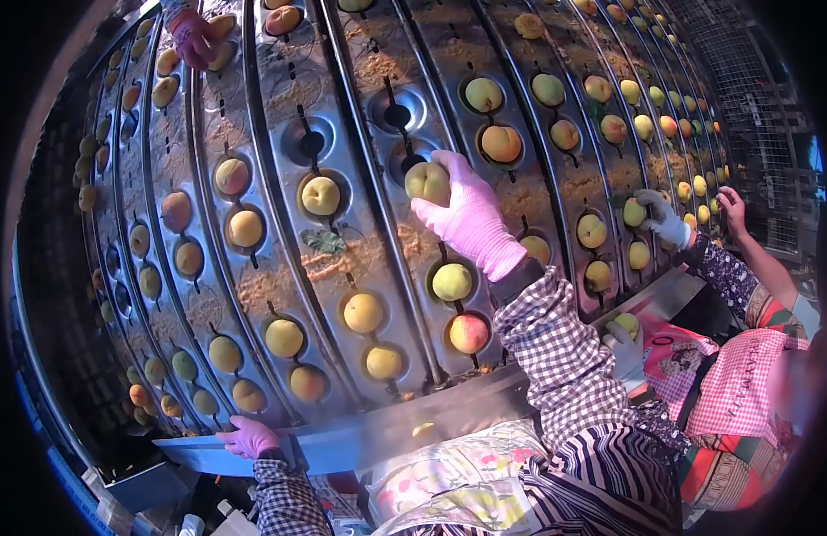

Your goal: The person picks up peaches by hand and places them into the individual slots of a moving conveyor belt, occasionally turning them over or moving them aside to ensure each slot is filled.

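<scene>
My right hand (471, 219), in a pink glove, grips a greenish-yellow peach (428, 183) between thumb and fingers, just over a metal cup of the slotted tray line. Directly behind it is a bare cup (396, 115). To the left a yellow peach (321, 195) sits in its cup, and below my wrist lies a green-yellow peach (451, 282) above a red-blushed one (469, 333). My left hand (250, 438), gloved in pink too, rests at the metal front ledge (333, 447) with its fingers apart and nothing in them.
Rows of metal trays carry many peaches, with brown pulp smeared between cups. A leaf (323, 241) lies on one tray. At right, a co-worker's gloved hand (665, 219) touches a peach; another gloved hand (624, 348) holds one. Across the trays is a pink-gloved hand (194, 40).
</scene>
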Tool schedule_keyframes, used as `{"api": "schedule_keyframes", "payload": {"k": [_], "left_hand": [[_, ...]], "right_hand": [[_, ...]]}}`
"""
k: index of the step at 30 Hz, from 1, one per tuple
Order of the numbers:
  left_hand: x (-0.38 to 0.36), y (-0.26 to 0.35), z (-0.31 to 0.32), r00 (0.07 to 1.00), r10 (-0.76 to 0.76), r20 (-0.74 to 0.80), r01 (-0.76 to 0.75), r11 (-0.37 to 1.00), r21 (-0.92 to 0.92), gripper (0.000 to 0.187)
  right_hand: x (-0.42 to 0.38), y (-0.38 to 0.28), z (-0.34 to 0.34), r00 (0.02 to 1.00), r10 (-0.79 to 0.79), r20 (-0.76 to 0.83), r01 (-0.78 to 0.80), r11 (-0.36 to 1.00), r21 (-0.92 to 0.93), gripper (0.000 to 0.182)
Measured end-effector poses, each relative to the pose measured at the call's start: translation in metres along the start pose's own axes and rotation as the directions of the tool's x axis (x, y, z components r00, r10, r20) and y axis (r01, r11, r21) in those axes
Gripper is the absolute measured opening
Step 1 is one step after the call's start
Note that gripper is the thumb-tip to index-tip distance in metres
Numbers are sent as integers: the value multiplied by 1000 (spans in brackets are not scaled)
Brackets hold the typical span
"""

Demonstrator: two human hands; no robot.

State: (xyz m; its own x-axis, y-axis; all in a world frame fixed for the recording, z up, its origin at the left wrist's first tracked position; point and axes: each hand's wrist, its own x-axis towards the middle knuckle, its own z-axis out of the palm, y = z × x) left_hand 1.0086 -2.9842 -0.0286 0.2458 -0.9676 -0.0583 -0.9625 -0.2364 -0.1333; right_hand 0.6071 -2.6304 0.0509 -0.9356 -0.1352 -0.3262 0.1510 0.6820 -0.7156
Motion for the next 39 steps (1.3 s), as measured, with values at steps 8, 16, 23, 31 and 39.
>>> {"api": "schedule_keyframes", "payload": {"k": [8,16,23,31,39], "left_hand": [[50,-11,-7,999,-2,-37,3,999,47,75],[110,-25,4,999,-3,-46,5,998,55,78],[134,-32,0,998,-15,-53,19,997,76,78],[135,-33,-3,997,-18,-71,26,993,117,78],[149,-45,5,996,5,-89,8,990,137,80]], "right_hand": [[49,15,26,953,-301,-36,212,746,-631,62],[47,-2,25,969,-247,8,191,727,-660,55],[41,19,32,916,-391,-94,283,793,-539,51],[40,20,34,910,-401,-109,273,774,-571,56],[55,33,-34,889,-208,-408,-129,741,-659,58]]}}
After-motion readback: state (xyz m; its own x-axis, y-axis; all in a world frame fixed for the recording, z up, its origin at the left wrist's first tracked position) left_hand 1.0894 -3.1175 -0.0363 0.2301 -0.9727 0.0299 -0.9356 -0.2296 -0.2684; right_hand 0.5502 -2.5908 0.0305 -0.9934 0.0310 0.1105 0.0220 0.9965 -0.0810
